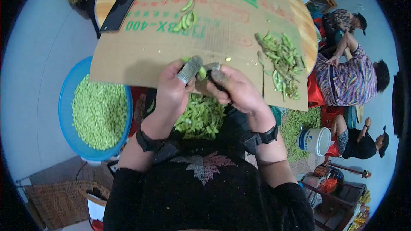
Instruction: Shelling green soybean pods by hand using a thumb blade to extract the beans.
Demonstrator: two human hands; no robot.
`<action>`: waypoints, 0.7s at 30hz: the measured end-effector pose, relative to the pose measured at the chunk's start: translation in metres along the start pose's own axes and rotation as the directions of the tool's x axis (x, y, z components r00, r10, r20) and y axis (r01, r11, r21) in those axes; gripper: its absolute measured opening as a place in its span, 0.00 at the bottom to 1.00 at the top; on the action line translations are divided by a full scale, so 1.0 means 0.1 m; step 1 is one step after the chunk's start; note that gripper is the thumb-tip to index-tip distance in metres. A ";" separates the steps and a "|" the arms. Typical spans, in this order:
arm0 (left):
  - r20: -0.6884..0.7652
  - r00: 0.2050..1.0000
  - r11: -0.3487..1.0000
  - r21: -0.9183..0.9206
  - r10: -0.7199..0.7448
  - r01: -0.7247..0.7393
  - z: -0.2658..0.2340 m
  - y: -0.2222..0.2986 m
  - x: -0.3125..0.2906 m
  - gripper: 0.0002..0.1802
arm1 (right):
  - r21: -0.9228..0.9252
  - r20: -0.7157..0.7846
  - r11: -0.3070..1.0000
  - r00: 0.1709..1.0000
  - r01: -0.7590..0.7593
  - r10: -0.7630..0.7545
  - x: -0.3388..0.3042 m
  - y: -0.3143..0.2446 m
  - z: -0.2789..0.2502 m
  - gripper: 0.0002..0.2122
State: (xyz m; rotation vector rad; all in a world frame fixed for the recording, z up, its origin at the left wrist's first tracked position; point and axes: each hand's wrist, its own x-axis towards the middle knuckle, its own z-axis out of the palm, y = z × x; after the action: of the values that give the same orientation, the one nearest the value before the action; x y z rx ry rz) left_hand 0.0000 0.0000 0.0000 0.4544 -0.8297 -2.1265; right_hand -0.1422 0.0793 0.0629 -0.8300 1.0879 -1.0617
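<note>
My left hand (172,86) is closed in a pinch on a green bean pod (201,73), above the near edge of a cardboard sheet (141,60). A grey knit cover wraps its thumb. Close beside it, my right hand (242,86) is closed too, with a grey cover on a fingertip. Something dark shows between its thumb and fingers, too unclear to name. Below both hands, a heap of green pods (201,117) lies at my lap. Several pods (186,19) lie farther out on the cardboard.
A blue basin (63,107) of shelled green beans stands at left. On the cardboard lie a dark phone (119,13) and, at right, a pile of pods and husks (280,62). A white bucket (323,141) stands by floor husks (299,124). Several people sit around.
</note>
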 end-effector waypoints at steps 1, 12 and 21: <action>0.011 1.000 1.000 -0.006 0.030 -0.030 0.03 -0.01 -0.01 0.05 | 0.055 0.056 0.998 0.998 -0.007 0.004 -0.04 -0.06 0.01 0.10; 0.065 0.997 0.998 -0.055 -0.033 0.037 0.13 0.06 -0.13 0.05 | 0.125 -0.121 0.992 0.993 0.002 0.013 -0.06 0.15 0.15 0.09; 0.149 0.989 0.991 0.136 -0.006 -0.015 0.04 0.03 -0.08 0.09 | -0.330 -0.201 0.915 0.930 0.232 -0.308 0.11 0.36 0.08 0.07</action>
State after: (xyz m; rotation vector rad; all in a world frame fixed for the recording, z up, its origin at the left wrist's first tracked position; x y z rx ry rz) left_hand 0.0041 0.0071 0.0054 0.3663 -1.0653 -2.1270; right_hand -0.1237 0.0793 0.0289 -1.1407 1.3998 -1.2778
